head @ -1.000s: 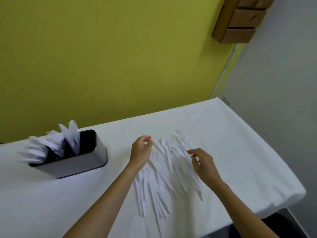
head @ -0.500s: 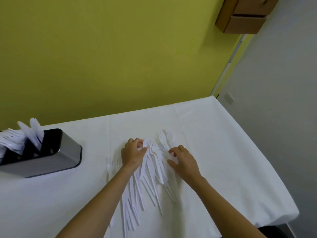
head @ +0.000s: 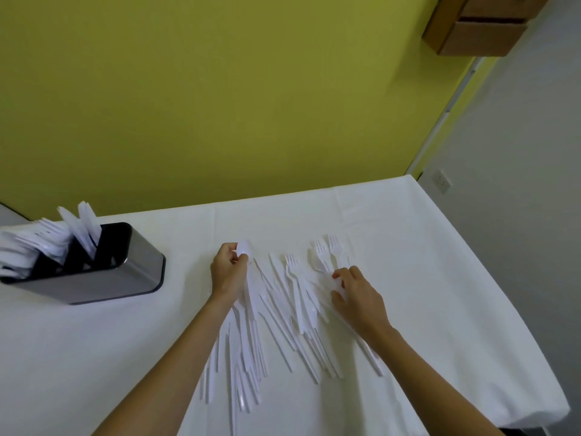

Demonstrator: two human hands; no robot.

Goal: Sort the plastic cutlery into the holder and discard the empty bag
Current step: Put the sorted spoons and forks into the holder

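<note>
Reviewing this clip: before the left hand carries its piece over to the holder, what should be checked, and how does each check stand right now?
1. Left hand grip on the spoon: ok, fingers curl round it.
2. Right hand grip: cannot tell; its fingers are curled on the pile, but the hold is unclear.
3. Free slot in the holder: ok, its right end compartment shows no cutlery.
4. Way to the holder: ok, only bare tablecloth lies between.
5. Pile finished: not ok, forks and more lie unsorted.
6. Empty bag: cannot tell, not in view.
</note>
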